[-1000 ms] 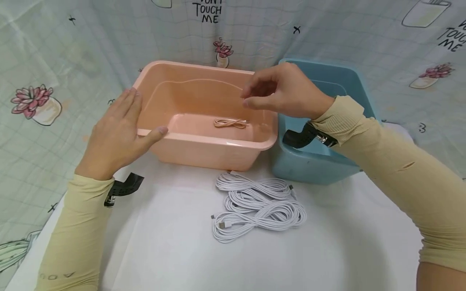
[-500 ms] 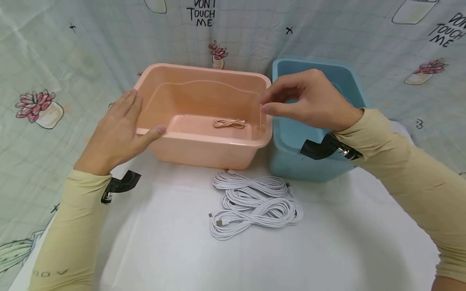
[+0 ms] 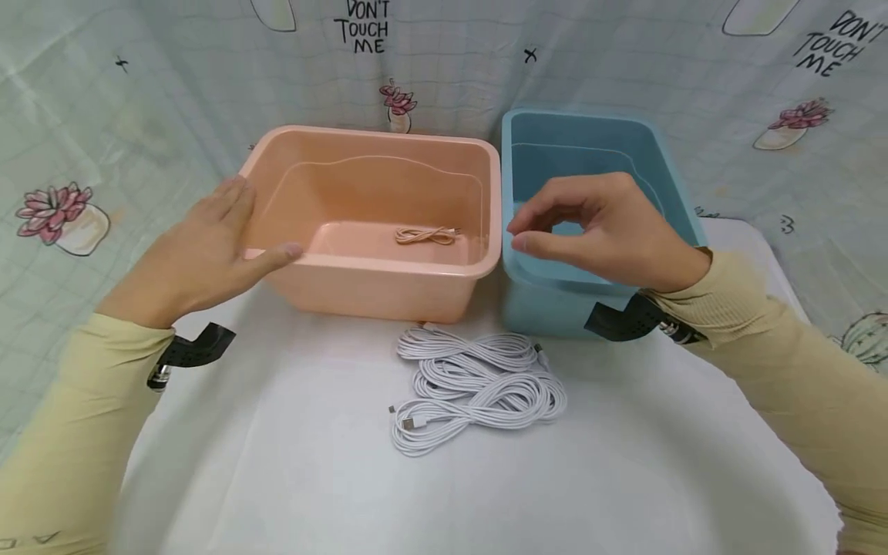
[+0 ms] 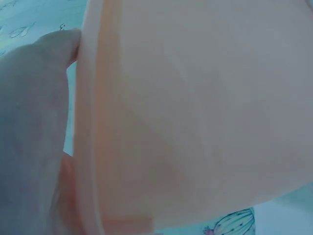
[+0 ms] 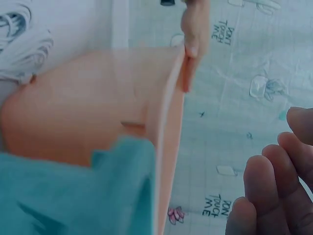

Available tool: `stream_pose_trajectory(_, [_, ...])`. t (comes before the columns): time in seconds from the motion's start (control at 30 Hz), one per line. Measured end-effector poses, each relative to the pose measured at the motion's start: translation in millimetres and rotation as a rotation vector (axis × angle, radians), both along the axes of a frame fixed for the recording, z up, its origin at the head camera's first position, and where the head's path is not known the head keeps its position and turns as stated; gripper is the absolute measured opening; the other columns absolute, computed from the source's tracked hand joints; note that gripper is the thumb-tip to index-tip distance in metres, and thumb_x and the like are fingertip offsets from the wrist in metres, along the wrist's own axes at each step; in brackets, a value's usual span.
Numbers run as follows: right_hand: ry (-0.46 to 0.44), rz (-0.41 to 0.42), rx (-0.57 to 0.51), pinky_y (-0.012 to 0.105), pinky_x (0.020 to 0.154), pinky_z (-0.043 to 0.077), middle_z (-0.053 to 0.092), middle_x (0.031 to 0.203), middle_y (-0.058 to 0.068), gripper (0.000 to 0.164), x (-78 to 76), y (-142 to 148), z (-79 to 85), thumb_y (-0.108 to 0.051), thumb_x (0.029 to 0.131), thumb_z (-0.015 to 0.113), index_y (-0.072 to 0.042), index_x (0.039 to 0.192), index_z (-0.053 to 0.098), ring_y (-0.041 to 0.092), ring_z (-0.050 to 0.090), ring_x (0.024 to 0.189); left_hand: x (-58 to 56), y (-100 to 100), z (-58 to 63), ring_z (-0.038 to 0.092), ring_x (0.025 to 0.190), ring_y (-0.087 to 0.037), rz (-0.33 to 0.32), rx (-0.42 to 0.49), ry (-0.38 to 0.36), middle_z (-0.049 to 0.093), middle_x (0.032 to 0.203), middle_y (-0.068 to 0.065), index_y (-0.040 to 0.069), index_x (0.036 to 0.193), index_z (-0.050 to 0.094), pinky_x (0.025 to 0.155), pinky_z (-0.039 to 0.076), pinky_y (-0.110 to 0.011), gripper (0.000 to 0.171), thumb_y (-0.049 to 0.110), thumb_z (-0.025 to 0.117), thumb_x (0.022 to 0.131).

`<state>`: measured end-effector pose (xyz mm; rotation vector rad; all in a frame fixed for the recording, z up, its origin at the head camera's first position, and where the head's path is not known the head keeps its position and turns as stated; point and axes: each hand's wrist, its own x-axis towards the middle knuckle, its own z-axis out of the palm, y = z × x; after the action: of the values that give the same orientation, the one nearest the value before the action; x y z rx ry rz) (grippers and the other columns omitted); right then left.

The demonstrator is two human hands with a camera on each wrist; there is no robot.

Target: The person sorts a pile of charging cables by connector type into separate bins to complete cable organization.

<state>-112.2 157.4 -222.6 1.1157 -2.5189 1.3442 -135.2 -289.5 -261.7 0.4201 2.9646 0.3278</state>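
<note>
My left hand (image 3: 197, 250) rests on the left end of a peach plastic bin (image 3: 375, 293), its fingers straight and the thumb over the front rim. Inside that bin lies a small coiled peach-coloured cable (image 3: 426, 236). Over the near left part of a blue bin (image 3: 576, 127) hovers my right hand (image 3: 610, 231), fingers loosely bent and nothing visible between them. In the right wrist view its fingers (image 5: 266, 191) are loosely bent too. Several bundled white USB cables (image 3: 479, 385) lie in front of the bins.
The two bins stand side by side at the back of a table with a white cover (image 3: 347, 501). A patterned curtain (image 3: 444, 69) hangs behind them and on the left. Black straps hold the wrist cameras.
My right hand has moved right and nearer, from above the peach bin's right end to above the blue bin. The left hand stays on the peach bin. The head view has shifted slightly.
</note>
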Motion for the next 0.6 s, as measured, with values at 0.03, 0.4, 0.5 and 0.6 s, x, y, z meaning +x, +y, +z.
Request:
stream_pose_trajectory(0.03, [0.003,0.013,-0.003,0.017,0.079,0.059,0.078,0.091,0.002,0.014,2.5,0,-3.0,0.000,0.087,0.079,-0.007,0.099,0.080,0.008,0.069,0.083,-2.9,0,2.1,-0.004,0.162,-0.046,-0.007,-0.004,-0.012,-0.011,0.174,-0.019,0.000,0.164,-0.003,0.128,0.010,-0.068,0.105,0.069,0.043,0.100])
stream_pose_trajectory(0.4, [0.147,0.128,0.032,0.014,0.073,0.053,0.076,0.094,-0.008,0.026,37.1,5,-38.9,0.000,0.080,0.085,-0.017,0.099,0.079,-0.001,0.067,0.084,-54.0,13,43.2,-0.004,0.160,-0.050,-0.029,-0.010,-0.017,0.000,0.172,-0.028,0.006,0.167,0.001,0.125,0.005,-0.074,0.095,0.066,0.037,0.103])
stream_pose_trajectory(0.5, [0.148,0.149,0.039,0.014,0.077,0.055,0.077,0.095,-0.007,0.021,46.7,7,-52.7,-0.005,0.082,0.084,-0.017,0.099,0.079,0.001,0.068,0.086,-73.2,24,56.5,-0.002,0.160,-0.050,0.000,-0.036,0.019,-0.002,0.171,-0.029,0.004,0.166,0.003,0.127,0.005,-0.072,0.098,0.072,0.031,0.102])
stream_pose_trajectory(0.6, [0.151,0.151,0.047,0.015,0.079,0.057,0.077,0.096,-0.007,0.019,52.9,9,-67.6,-0.009,0.084,0.084,-0.016,0.100,0.079,0.002,0.070,0.088,-89.3,40,68.5,0.004,0.160,-0.052,-0.007,-0.066,0.081,0.001,0.171,-0.030,0.001,0.166,0.007,0.127,0.010,-0.071,0.101,0.074,0.029,0.101])
